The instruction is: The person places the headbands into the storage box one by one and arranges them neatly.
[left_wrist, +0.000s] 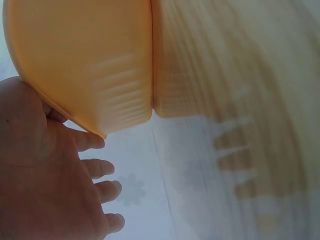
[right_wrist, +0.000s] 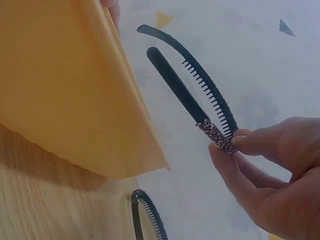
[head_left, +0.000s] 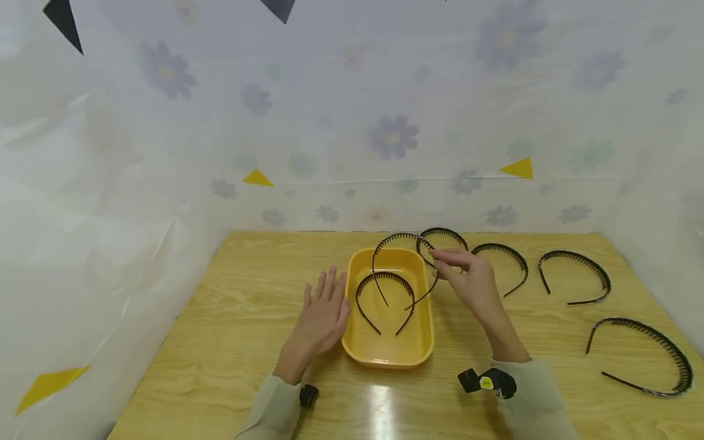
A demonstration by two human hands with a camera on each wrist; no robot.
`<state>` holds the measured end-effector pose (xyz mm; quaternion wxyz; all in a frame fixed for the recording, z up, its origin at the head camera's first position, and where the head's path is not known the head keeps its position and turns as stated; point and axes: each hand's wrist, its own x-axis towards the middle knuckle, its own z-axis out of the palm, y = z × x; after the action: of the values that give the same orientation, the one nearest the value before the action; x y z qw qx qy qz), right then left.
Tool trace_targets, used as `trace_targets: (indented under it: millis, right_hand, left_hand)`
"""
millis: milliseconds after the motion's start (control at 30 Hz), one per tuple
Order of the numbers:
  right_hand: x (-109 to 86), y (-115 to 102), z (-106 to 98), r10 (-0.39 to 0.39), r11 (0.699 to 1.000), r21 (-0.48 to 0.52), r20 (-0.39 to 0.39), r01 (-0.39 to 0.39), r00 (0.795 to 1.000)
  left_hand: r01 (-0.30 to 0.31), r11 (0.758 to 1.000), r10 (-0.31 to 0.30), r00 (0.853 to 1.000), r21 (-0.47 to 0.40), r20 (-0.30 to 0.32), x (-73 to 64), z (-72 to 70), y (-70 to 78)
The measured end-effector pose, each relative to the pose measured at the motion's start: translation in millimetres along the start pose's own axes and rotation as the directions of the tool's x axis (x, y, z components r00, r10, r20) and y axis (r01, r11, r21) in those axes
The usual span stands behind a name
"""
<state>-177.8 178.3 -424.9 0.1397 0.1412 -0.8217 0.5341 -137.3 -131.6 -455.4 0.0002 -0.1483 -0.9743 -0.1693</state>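
- Yellow tray: 1, on wood table.
- Held band: 1, black, toothed, over tray; sparkly stones on outside.
- Tray band: 1, black, lying in tray.
- Table bands: 4, black, right of tray, one near its far right corner. Bands total 6.
- Left hand: fingers straight, slightly spread, thumb side against tray's left edge, gripping nothing.
- Right hand: thumb and fingers pinch held band.
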Motion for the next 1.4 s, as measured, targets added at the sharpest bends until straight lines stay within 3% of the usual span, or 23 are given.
trace_targets:
  millis: [167,500,967,1400]
  right_hand:
    - [0.1,-1,5,0.015,0.999,0.033,-0.035,-0.013,0.999]
    - [-0.7,-10,17,-0.031,0.998,0.055,-0.081,0.035,0.996]
    - [-1.8,-9,24,-0.016,0.999,-0.03,-0.053,0.015,0.998]
    - [-3.7,-2,47,-0.082,0.981,-0.182,-0.055,0.071,0.995]
  left_hand:
    - [-0.007,1.0,0.007,1.0,0.004,0.007,2.3,-0.1,1.5]
    - [0.005,1.0,-0.005,1.0,0.001,-0.002,-0.3,1.7,-1.6]
    - [-0.011,1.0,0.011,1.0,-0.001,-0.007,1.7,0.4,-0.5]
    - [-0.006,1.0,0.006,1.0,-0.007,-0.012,2.4,0.8,0.0]
